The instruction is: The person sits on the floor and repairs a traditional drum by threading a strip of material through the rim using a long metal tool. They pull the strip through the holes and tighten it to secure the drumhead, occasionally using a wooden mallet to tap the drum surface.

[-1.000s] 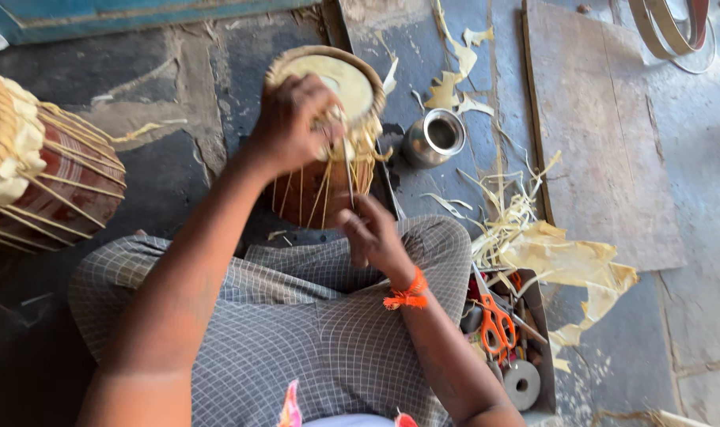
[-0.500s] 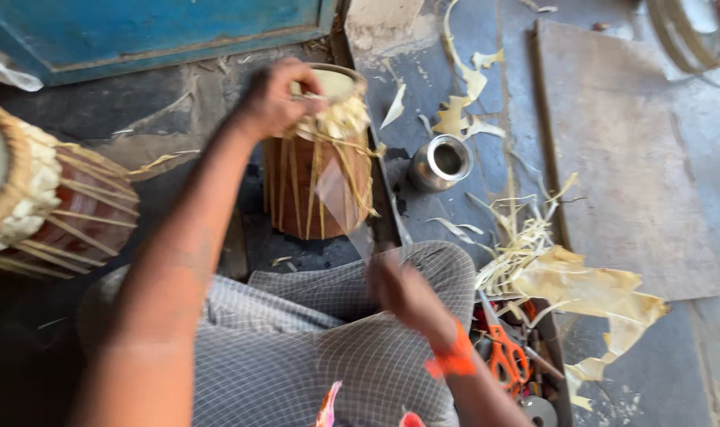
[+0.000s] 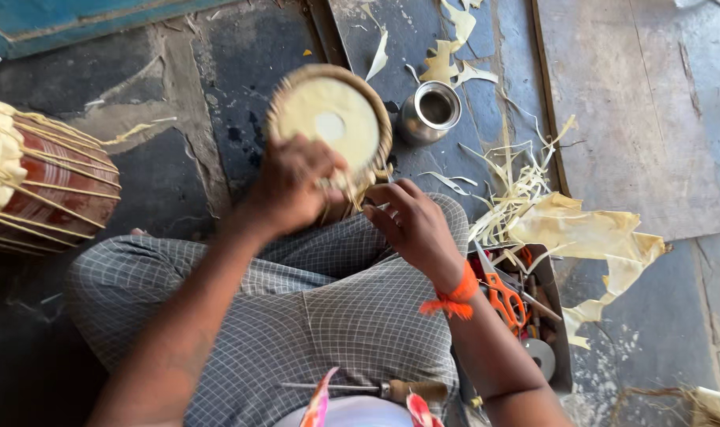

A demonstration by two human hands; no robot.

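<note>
A small wooden drum (image 3: pixel 332 119) with a pale round skin head stands between my knees, its head facing up at me. My left hand (image 3: pixel 293 186) grips its near rim, fingers curled over the lacing. My right hand (image 3: pixel 411 221), an orange thread tied at its wrist, touches the drum's near right side and pinches a thin pale strap there. Both hands rest above my checked cloth lap (image 3: pixel 297 308).
A larger red drum (image 3: pixel 43 182) with pale straps lies at the left. A steel cup (image 3: pixel 431 111) stands right of the small drum. Pale hide scraps (image 3: pixel 581 237) lie at the right beside a tray with orange scissors (image 3: pixel 504 296). An awl (image 3: pixel 392 389) rests on my lap.
The small drum has been tipped toward me, so its skin head now faces up. My right hand rose from my lap to the drum's near side.
</note>
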